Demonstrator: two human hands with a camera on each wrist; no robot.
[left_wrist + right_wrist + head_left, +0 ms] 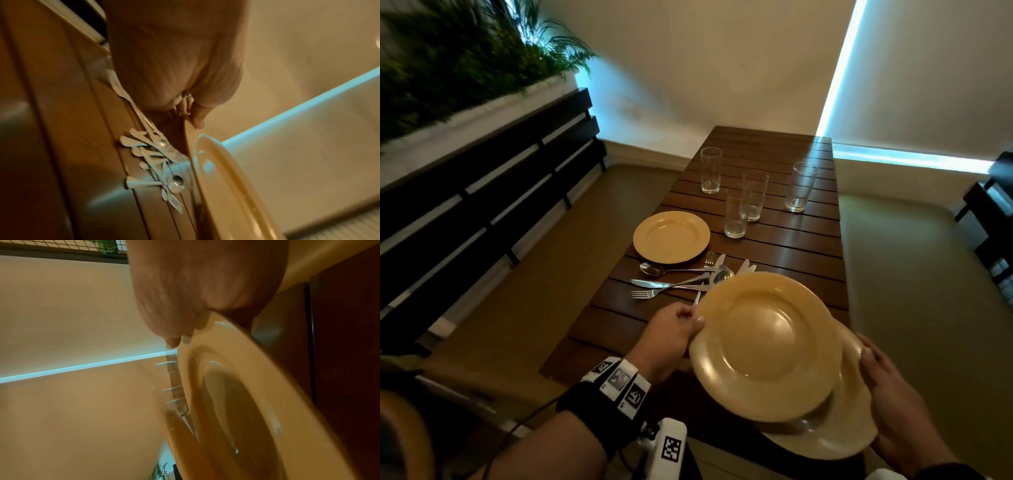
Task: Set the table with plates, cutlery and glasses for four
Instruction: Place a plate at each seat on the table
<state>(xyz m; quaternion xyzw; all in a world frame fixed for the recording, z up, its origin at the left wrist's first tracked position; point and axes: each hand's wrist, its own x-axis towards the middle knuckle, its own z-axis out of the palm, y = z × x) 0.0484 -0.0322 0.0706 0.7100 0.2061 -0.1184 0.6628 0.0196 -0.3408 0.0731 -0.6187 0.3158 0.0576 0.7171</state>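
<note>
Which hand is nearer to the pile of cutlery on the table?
The left. The left hand grips the upper plate just in front of the cutlery pile; the right hand holds the lower plate, farther off to the right.

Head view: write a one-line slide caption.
Left hand lifts the top plate off the plate held by the right hand, above the slatted table holding cutlery and four glasses.

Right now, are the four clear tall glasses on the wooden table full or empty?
Empty: all four clear tall glasses stand upright, see-through down to their bases.
</note>
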